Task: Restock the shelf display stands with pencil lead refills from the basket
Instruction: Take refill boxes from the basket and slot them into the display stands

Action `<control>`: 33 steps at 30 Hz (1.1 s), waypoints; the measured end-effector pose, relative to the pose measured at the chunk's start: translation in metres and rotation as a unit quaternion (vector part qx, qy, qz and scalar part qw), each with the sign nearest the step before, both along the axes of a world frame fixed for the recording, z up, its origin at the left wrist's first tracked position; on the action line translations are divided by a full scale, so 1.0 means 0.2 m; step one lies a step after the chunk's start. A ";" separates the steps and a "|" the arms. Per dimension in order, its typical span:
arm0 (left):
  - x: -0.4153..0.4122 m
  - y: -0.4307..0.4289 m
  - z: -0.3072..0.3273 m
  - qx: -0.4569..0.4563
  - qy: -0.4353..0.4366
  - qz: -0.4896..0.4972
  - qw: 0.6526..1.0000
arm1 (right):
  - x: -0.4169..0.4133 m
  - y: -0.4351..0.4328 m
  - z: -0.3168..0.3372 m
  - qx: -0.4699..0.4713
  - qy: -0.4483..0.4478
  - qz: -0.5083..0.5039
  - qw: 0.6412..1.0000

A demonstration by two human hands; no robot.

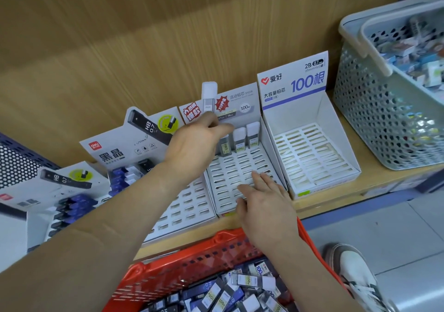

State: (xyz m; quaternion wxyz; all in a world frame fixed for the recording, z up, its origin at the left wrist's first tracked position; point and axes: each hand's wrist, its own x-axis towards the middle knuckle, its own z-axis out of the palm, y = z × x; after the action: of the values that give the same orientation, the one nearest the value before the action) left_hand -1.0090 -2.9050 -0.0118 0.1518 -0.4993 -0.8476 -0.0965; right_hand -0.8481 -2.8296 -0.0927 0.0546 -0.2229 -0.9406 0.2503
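Refill case (pixel 208 97) sticks up from pinching left hand (pixel 194 143); right hand (pixel 262 201) rests flat.

Four stands (pixel 310 153) sit side by side on the shelf (pixel 312 206), a basket (pixel 374 109) at their right. A second basket (pixel 192 259) before the shelf holds refills (pixel 240 292). Three refills (pixel 239 141) stand rearmost in the third stand (pixel 230 172).
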 end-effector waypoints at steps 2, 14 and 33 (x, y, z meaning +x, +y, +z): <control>0.00 0.01 0.01 -0.026 0.016 -0.026 0.999 | -0.02 0.00 0.04 0.016 -0.028 0.004 0.999; -0.12 -0.04 0.17 -0.165 -0.012 -0.034 0.986 | -0.09 0.04 0.04 0.026 -0.112 0.058 0.992; -0.05 0.04 0.17 -0.212 0.003 0.047 0.976 | -0.08 0.03 0.04 -0.004 -0.102 0.043 0.994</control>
State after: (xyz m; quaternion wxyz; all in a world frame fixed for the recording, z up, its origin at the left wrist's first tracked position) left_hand -1.0184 -2.8968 0.0224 0.0492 -0.4799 -0.8709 0.0937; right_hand -0.8650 -2.8241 -0.0848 -0.0531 -0.2063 -0.9490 0.2324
